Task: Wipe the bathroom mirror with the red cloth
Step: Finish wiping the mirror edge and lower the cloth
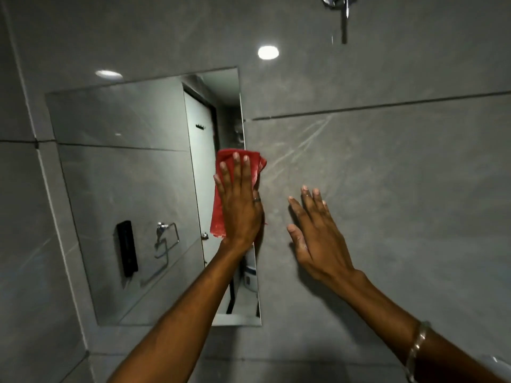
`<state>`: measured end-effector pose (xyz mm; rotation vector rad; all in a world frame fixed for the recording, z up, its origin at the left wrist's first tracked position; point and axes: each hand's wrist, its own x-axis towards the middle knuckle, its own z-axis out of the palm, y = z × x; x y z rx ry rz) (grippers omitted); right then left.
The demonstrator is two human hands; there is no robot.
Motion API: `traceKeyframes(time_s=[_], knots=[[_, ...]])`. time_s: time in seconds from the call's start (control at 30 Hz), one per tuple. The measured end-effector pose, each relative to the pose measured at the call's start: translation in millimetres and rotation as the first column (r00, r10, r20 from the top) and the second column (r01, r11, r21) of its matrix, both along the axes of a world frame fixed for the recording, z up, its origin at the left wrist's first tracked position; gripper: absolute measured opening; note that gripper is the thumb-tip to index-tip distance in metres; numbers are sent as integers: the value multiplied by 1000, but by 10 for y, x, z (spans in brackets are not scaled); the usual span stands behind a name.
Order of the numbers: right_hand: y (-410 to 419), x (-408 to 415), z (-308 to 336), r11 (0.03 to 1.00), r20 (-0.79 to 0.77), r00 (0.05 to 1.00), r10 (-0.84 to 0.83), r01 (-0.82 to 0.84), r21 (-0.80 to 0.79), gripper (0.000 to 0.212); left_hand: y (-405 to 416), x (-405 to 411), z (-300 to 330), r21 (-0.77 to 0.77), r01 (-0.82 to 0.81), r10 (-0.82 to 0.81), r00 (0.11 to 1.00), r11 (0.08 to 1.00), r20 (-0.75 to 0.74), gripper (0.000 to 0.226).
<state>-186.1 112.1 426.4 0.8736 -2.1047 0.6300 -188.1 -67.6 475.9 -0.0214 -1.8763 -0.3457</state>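
A head-worn camera looks at a grey tiled bathroom wall (387, 161) with a rectangular mirror (124, 189) set into it on the left half of the view. The mirror reflects a door, a black wall-mounted holder at about 7 o'clock and a chrome towel ring just beside it.

The red cloth (221, 189) sits at the mirror's right edge, near the centre of the view, pinned flat against the glass by the left hand (240, 200). That hand is spread wide, palm down on the cloth, fingers together and pointing toward 12 o'clock, a ring on one finger. Cloth shows above the fingertips and along the hand's left side down to the wrist; its upper right corner laps past the mirror's edge onto the tile. The left forearm rises from 7 o'clock.

The right hand (318, 233) is open and holds nothing, fingers loosely fanned toward 11 o'clock, at or near the bare tile at 3 o'clock from the cloth; whether it touches the wall cannot be told. A bangle circles that wrist.

The cloth looks soft, light and limp, so it likely bunches or slips unless kept under a flat palm rather than pinched. The mirror is rigid, smooth and breakable, so even, moderate pressure suits it. Most of the glass lies toward 9 o'clock from the cloth.
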Motion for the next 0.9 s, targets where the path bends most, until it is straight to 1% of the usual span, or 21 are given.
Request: traceKeyframes(time_s=[0.03, 0.07, 0.1, 0.13, 0.17, 0.2, 0.23, 0.27, 0.3, 0.33, 0.37, 0.4, 0.43, 0.47, 0.53, 0.6, 0.67, 0.7, 0.73, 0.8, 0.9], knots=[[22, 49, -85, 1000, 29, 999, 18, -18, -3, 68, 56, 107, -236, 80, 108, -111, 993, 991, 33, 62], [36, 93, -154, 998, 66, 996, 52, -51, -21, 68, 105, 221, -420, 192, 230, -241, 970, 954, 36, 60], [42, 133, -253, 994, 122, 987, 102, -96, -56, 68, 168, 362, -598, 330, 348, -370, 929, 878, 7, 61], [46, 188, -359, 983, 204, 965, 167, -146, -113, 67, 240, 485, -771, 483, 446, -481, 875, 754, -56, 61], [51, 237, -467, 962, 301, 921, 246, -194, -192, 64, 308, 574, -941, 634, 511, -573, 810, 581, -128, 57], [62, 290, -613, 931, 408, 851, 331, -223, -289, 61, 388, 661, -1127, 787, 523, -655, 725, 325, -211, 52], [69, 330, -752, 892, 509, 754, 416, -227, -392, 57, 458, 731, -1304, 882, 471, -710, 619, -5, -335, 52], [89, 365, -916, 863, 606, 638, 475, -205, -461, 53, 521, 798, -1512, 899, 335, -722, 543, -282, -429, 54], [116, 396, -1079, 848, 689, 513, 512, -173, -501, 50, 604, 876, -1704, 879, 205, -724, 503, -430, -471, 55], [154, 413, -1251, 840, 748, 391, 536, -157, -520, 47, 684, 931, -1896, 856, 142, -719, 484, -498, -499, 56], [201, 453, -1444, 826, 777, 286, 560, -132, -547, 42, 773, 988, -2107, 837, 95, -697, 508, -539, -506, 59], [268, 509, -1673, 816, 786, 225, 576, -91, -571, 32, 844, 1040, -2348, 823, 45, -672, 553, -566, -493, 60], [337, 553, -1893, 795, 776, 197, 600, -32, -606, 27, 905, 1098, -2553, 818, -17, -664, 593, -575, -455, 59], [438, 614, -2212, 797, 790, 176, 588, 42, -602, 34, 986, 1181, -2830, 815, -104, -679, 617, -571, -397, 57], [652, 778, -2826, 839, 854, 90, 513, 157, -520, 49, 1162, 1408, -3344, 813, -292, -759, 599, -505, -256, 51], [879, 1009, -3415, 873, 885, -49, 464, 194, -447, 55, 1298, 1680, -3856, 794, -471, -839, 537, -384, -87, 49], [1098, 1192, -3921, 907, 905, -166, 392, 236, -349, 65, 1422, 1902, -4313, 710, -641, -899, 436, -292, 24, 45], [1184, 1266, -4110, 922, 914, -206, 350, 247, -298, 68, 1465, 1978, -4493, 664, -705, -923, 380, -250, 56, 44], [1265, 1351, -4256, 937, 921, -234, 311, 240, -256, 70, 1497, 2035, -4660, 641, -738, -937, 339, -211, 81, 44], [1386, 1379, -4524, 950, 929, -255, 269, 228, -213, 70, 1591, 2003, -4899, 648, -747, -941, 307, -147, 141, 46], [1427, 1240, -4708, 951, 950, -201, 241, 244, -190, 69, 1664, 1825, -5059, 678, -732, -914, 317, -64, 255, 52]])
